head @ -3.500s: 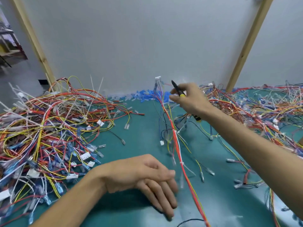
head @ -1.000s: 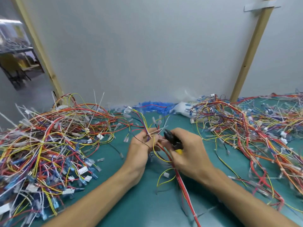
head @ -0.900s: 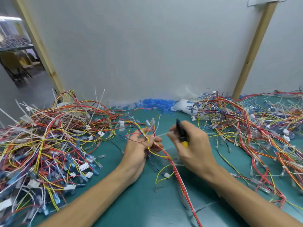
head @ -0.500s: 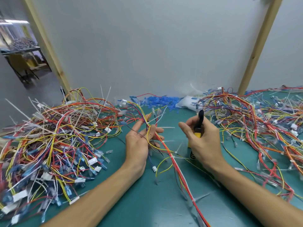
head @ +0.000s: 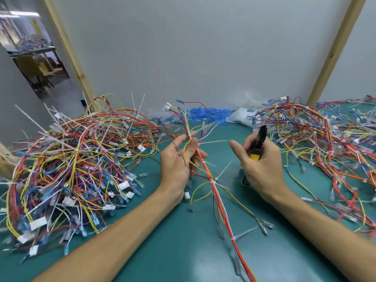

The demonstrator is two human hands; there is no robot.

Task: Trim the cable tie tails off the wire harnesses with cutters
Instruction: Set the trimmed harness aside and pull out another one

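My left hand [head: 179,159] holds a wire harness [head: 218,198] of red, orange and yellow wires near its upper end, thumb and fingers around the bundle. A white cable tie tail [head: 212,141] sticks out to the right just above that hand. More tie tails [head: 223,171] stand off the bundle lower down. My right hand [head: 261,166] grips black cutters with a yellow handle [head: 259,139], jaws pointing up, a hand's width right of the harness. The harness runs down across the green mat [head: 183,247] toward me.
A big tangled pile of harnesses with long white tie tails [head: 71,159] fills the left of the mat. Another pile [head: 325,143] spreads over the right. Blue terminals [head: 205,115] and a white bag [head: 242,119] lie along the grey wall. Wooden posts stand left and right.
Both hands have drawn slightly apart and the harness end has lifted. The cutters in my right hand stay upright, away from the bundle.
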